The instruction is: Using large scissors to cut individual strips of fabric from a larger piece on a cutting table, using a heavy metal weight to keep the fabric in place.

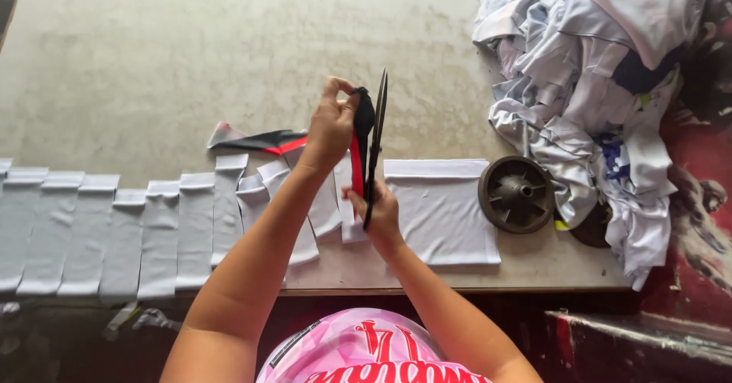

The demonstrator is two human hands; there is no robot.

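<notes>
- Scissors [375, 143], long and dark, stand nearly upright above the near edge of the worktop [229, 55]; your right hand [381, 214] is closed around their lower end, fingers wrapped tight, with the blades pointing up and away from you.
- Just left of the blades, touching or almost touching them, hangs the black-and-red fabric strip [360, 143]; your left hand [332, 123] pinches its top end between thumb and fingertips, higher than your right hand.
- Below your hands, a white fabric panel [446, 211] lies flat on the worktop near its front edge.
- To your left, a row of white cut strips [114, 230] runs along that same edge, overlapping side by side.
- Right of the panel sits a dark round wheel-like disc [516, 194], close beside it.
- Farther back, behind the strips, another black-and-red scrap [255, 140] lies on the bare surface.
- At the far right, a heap of white garments [595, 85] is piled up, spilling down to the worktop's front edge.
</notes>
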